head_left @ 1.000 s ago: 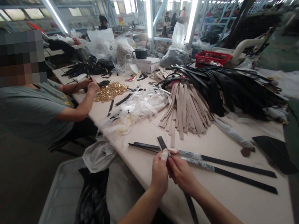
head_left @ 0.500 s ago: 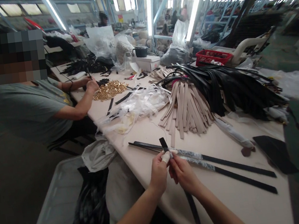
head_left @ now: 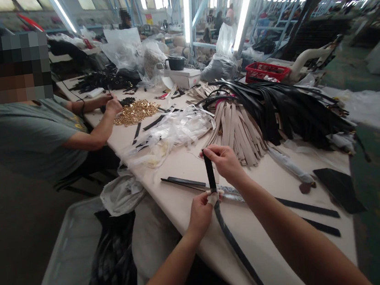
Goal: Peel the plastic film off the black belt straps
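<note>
A long black strap [head_left: 235,243] runs up from the table's near edge between my hands. My left hand [head_left: 201,211] pinches it partway along, with something whitish at the fingertips. Above, my right hand [head_left: 225,161] is closed on the strap's upper end and holds it upright. Behind my hands lie two black strips [head_left: 309,207] with clear wrapping [head_left: 230,193] round their middle parts, partly hidden by my right forearm.
Beige strips [head_left: 239,132] and black straps [head_left: 286,107] are heaped at the back right. Clear plastic [head_left: 178,130] and gold hardware [head_left: 136,112] lie further left, near a seated person's hands. A bin [head_left: 57,265] stands lower left.
My right hand has moved up to the strap's end, and a longer piece shows above my left hand. The view has shifted slightly.
</note>
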`<state>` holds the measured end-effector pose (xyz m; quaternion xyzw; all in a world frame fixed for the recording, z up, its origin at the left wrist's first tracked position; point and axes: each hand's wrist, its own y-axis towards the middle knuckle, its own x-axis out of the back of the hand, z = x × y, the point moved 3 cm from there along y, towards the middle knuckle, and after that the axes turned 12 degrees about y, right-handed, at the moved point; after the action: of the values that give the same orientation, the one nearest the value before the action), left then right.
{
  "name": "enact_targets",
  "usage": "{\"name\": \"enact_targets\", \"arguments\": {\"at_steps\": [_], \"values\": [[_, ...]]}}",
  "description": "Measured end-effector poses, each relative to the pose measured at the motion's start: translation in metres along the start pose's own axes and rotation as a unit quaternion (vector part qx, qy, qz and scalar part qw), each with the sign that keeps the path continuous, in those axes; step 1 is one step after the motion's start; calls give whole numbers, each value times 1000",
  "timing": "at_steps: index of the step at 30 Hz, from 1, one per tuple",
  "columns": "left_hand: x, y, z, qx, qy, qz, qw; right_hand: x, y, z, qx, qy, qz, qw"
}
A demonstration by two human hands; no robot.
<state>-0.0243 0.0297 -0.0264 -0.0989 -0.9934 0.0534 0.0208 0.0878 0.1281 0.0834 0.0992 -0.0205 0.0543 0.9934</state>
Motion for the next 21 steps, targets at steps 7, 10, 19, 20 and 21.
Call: {"name": "enact_targets", "arguments": {"at_steps": [7, 10, 19, 20, 21], "values": [[14, 11, 15, 73, -100, -116, 985, 21, -35, 17, -56, -115, 47, 991], [23, 27, 19, 74, -111, -142, 981, 47, -116, 10, -143, -222, 157, 952], [39, 47, 20, 110, 75, -79, 988, 108, -339, -33, -359, -373, 135, 845], [45, 48, 18, 120, 129, -80, 981, 109, -346, -35, -355, -366, 126, 851], [51, 48, 14, 124, 181, -91, 971, 110, -352, -36, -345, -354, 119, 861]]}}
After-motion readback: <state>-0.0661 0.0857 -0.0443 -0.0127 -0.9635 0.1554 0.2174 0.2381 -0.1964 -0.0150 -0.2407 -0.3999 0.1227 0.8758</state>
